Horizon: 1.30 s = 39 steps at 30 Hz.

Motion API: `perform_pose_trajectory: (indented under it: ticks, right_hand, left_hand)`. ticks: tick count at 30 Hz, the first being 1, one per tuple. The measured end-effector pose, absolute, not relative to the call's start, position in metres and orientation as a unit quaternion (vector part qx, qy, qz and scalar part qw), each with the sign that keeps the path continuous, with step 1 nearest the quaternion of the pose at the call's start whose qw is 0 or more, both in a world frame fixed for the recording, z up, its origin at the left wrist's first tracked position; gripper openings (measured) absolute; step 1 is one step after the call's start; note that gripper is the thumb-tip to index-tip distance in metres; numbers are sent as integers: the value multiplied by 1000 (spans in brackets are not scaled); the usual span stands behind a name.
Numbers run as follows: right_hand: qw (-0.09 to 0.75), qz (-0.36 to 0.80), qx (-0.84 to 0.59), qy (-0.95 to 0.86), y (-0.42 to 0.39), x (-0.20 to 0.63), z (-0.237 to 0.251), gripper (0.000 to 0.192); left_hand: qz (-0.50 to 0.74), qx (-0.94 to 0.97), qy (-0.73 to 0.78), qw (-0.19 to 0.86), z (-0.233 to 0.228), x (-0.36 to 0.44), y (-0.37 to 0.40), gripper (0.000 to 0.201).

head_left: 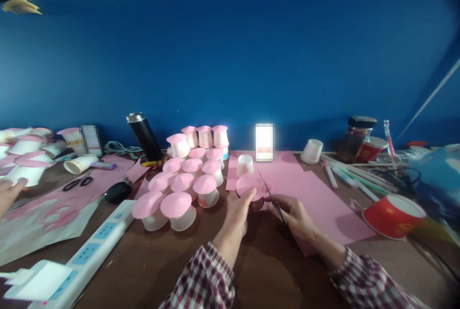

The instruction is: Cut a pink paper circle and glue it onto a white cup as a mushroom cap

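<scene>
- My left hand (pixel 237 211) pinches a round pink paper disc (pixel 250 186).
- My right hand (pixel 295 213) grips what look like thin dark scissors (pixel 272 197), blades at the disc's edge.

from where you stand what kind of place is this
Likely a craft worktable: rows of pink-capped cups, pink paper sheets, and the right hand holding scissors beside a pink paper circle.

Blue wall (pixel 230 60) — brown table (pixel 266 270)
</scene>
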State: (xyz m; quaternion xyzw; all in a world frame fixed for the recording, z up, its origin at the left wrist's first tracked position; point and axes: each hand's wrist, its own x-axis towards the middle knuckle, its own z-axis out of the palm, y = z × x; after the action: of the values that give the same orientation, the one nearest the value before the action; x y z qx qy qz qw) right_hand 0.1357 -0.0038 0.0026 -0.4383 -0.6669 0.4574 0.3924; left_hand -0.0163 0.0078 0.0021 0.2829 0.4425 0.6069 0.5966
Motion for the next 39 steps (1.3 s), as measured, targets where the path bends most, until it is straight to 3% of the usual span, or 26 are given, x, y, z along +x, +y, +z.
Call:
perform_pose_trajectory:
  ticks: [39]
  right_hand:
    - [381,448,-467,-660,-6,132,7,40]
  left_hand:
    - [621,255,475,569,4,-17,9,26]
